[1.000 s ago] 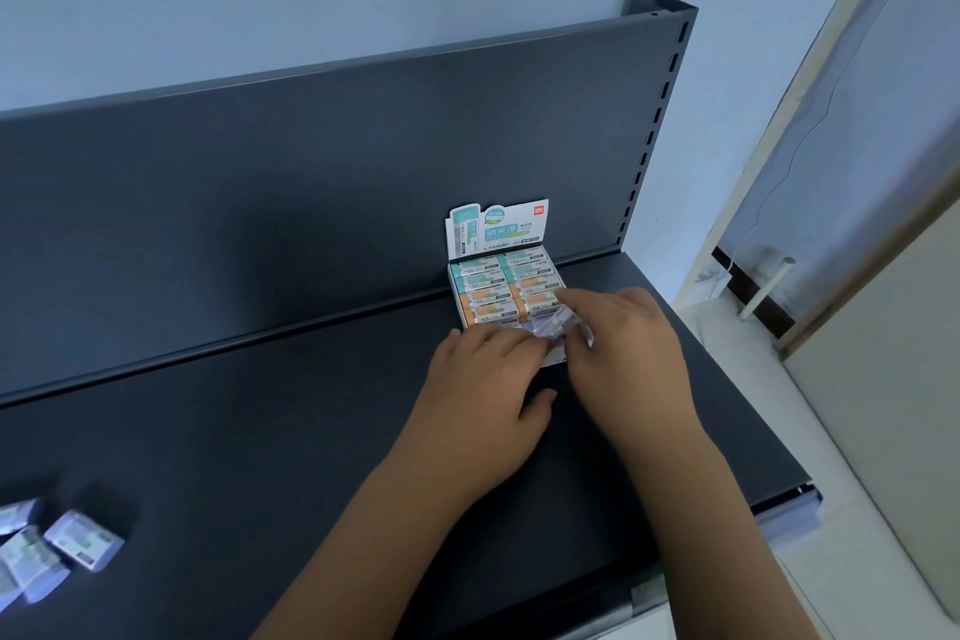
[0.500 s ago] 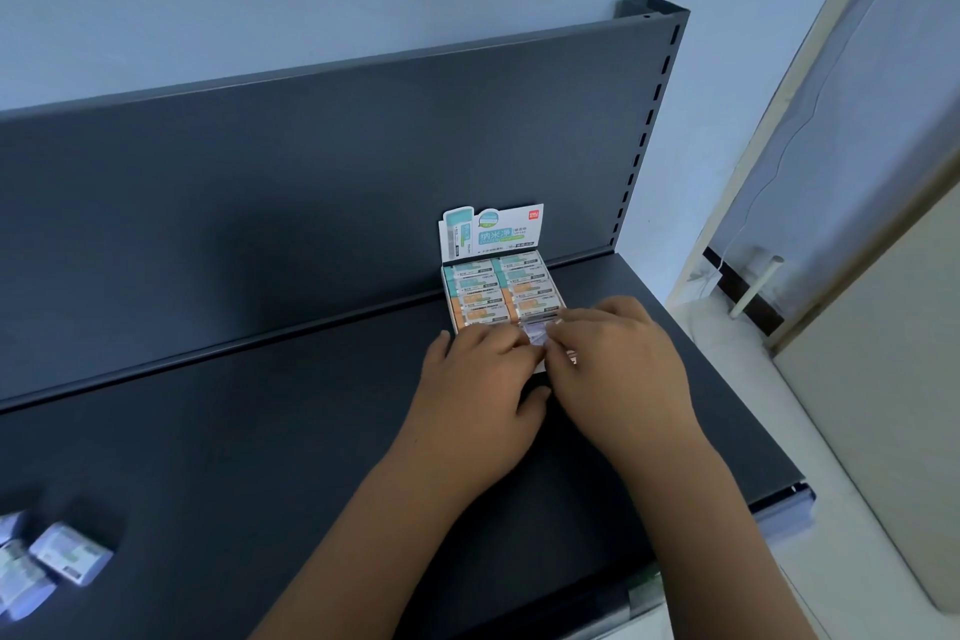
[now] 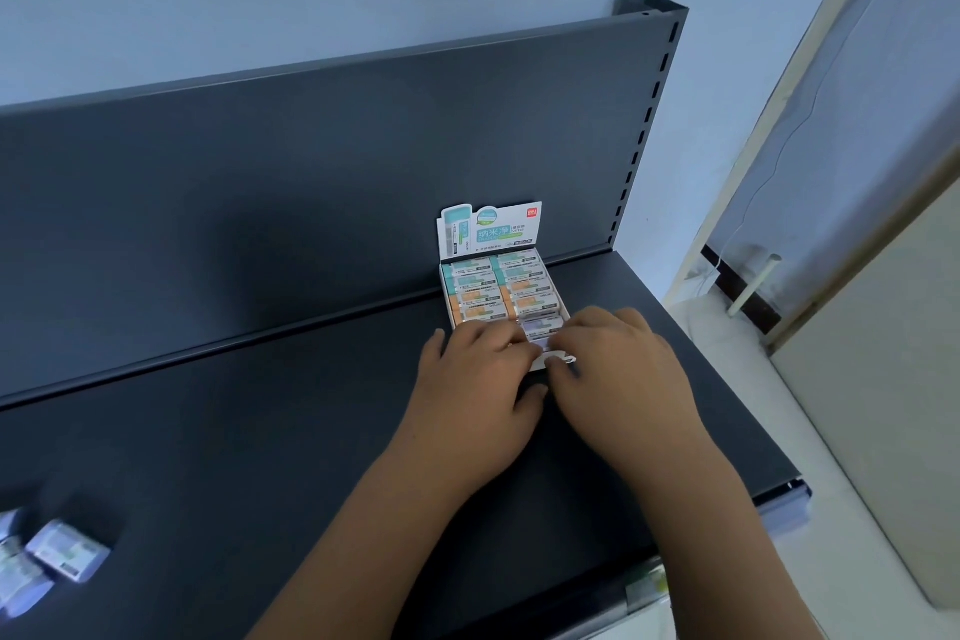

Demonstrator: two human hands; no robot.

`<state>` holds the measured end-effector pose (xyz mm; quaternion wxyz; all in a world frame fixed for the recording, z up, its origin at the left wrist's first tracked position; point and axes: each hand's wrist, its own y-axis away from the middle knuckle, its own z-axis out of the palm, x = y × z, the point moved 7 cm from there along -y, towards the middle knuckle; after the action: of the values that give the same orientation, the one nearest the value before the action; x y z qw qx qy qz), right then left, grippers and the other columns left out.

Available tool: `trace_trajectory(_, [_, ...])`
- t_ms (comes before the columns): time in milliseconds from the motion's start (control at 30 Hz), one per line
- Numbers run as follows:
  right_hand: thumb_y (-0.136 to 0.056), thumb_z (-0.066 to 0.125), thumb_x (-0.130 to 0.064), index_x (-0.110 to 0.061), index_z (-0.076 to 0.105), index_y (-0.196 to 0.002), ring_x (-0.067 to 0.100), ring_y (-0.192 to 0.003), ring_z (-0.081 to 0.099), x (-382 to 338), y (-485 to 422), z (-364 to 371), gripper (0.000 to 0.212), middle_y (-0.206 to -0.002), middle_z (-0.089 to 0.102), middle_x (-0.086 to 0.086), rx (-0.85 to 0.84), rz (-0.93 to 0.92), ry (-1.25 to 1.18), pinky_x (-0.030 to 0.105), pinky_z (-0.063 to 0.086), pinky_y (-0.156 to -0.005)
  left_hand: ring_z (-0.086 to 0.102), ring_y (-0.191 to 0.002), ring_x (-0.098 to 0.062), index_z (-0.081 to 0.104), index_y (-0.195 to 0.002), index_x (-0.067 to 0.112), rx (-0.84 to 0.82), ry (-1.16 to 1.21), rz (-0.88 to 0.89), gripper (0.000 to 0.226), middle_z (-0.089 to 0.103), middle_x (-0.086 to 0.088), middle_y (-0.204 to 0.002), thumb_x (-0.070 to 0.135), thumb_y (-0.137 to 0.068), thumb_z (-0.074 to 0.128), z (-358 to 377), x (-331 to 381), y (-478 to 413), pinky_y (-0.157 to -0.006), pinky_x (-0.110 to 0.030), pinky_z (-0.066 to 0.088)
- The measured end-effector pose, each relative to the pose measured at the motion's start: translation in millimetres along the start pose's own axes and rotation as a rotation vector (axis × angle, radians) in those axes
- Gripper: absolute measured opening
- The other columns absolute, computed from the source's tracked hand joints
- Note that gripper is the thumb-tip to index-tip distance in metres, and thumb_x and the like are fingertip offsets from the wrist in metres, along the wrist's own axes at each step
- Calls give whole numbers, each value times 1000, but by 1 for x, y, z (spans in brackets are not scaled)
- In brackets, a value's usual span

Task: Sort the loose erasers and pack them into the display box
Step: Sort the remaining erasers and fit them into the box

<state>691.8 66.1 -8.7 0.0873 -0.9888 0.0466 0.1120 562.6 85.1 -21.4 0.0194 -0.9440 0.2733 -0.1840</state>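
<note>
Plainly, the display box (image 3: 501, 294) is stood at the far right of the dark shelf (image 3: 260, 431), against the back panel (image 3: 311, 198), with its printed header card (image 3: 491, 229) upright at the far end. Both hands are laid over its near end. The right hand (image 3: 618, 369) is curled round the right end of a purple eraser (image 3: 540, 326), thumb at the near side, so the eraser is gripped as it lies in the right column. The left hand (image 3: 478, 379) is bent over the near left corner of the box; whether anything is held beneath its fingers cannot be told.

Each eraser is judged to be small, light and firm with a little give, and its glossy wrap may slip under dry fingers. It is best taken by its long sides between thumb and forefinger, lowered flat and pressed level. The box looks like thin card and is likely to be slid or tipped by a push, so its near wall should be steadied.

Nine packed erasers can be counted: two teal and two orange in the left column, and two teal, two orange and the purple one in the right. Any nearer ones are hidden by the hands. At least three loose erasers (image 3: 67, 548) are seen at the near left, well apart from the box and partly cut off.
</note>
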Motion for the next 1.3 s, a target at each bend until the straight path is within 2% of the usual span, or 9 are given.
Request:
trace_trajectory(100, [-91,49,-36,-31,72,-96,16,-94,51,0,-1,-3,24,-102,64,-13,-13,-2,2,33,49,-76,39,-123,-15,60,-125,35,16,-2,-10,38,49,17,-126,46,-90,50,-1,1,2,-103,-48,40])
trace_trajectory(200, [-92,46,-40,-30,69,-94,16,-93,51,-1,1,-6,25,-103,63,-13,-24,40,9,33,49,-75,35,-114,-16,60,-126,35,37,-14,-60,37,47,15,-121,45,-90,56,-8,-9,5,-91,-41,47])
trace_trajectory(300, [-93,44,-42,-27,64,-90,17,-92,51,-7,4,-7,25,-99,59,-11,-34,51,-2,33,50,-72,32,-107,-13,64,-123,33,49,1,-98,36,48,16,-117,41,-87,64,-19,-31,5,-91,-39,48])
trace_trajectory(467, [-90,53,-22,-18,67,-84,17,-82,57,-3,-4,5,16,-97,57,-6,-10,45,-119,33,53,-66,42,-103,-10,73,-105,28,84,45,-90,19,49,16,-112,31,-86,71,-22,-39,6,-86,-29,47])
trace_trajectory(567, [-88,57,-13,-15,70,-82,18,-77,60,2,-7,9,14,-96,61,-5,20,39,-143,33,53,-66,50,-101,-11,73,-99,24,95,72,-75,12,51,16,-109,24,-87,70,-20,-36,9,-82,-30,50])
trace_trajectory(767, [-83,68,-13,-16,73,-80,17,-80,62,9,-10,6,6,-93,65,-6,76,20,-274,35,54,-71,52,-88,-6,71,-94,19,120,94,-80,6,50,16,-103,21,-90,66,-19,-34,10,-74,-27,51])
trace_trajectory(900, [-84,70,-14,-19,76,-88,15,-84,63,11,-14,6,8,-98,67,-7,78,-5,-308,33,55,-75,53,-83,-6,71,-96,17,144,116,-96,7,51,14,-101,19,-92,66,-16,-32,11,-72,-22,49])
trace_trajectory(1067, [-85,67,-11,-16,73,-87,18,-83,63,9,-12,10,8,-99,65,-5,96,14,-313,34,54,-72,58,-92,-5,72,-104,22,180,126,-100,17,57,16,-107,16,-89,69,-21,-32,13,-78,-25,52])
trace_trajectory(1300, [-87,64,-11,-15,72,-88,16,-79,62,10,-10,11,9,-102,64,-6,97,11,-328,35,54,-68,60,-87,-11,74,-102,18,205,64,-127,15,57,13,-105,15,-90,65,-18,-28,13,-70,-35,55])
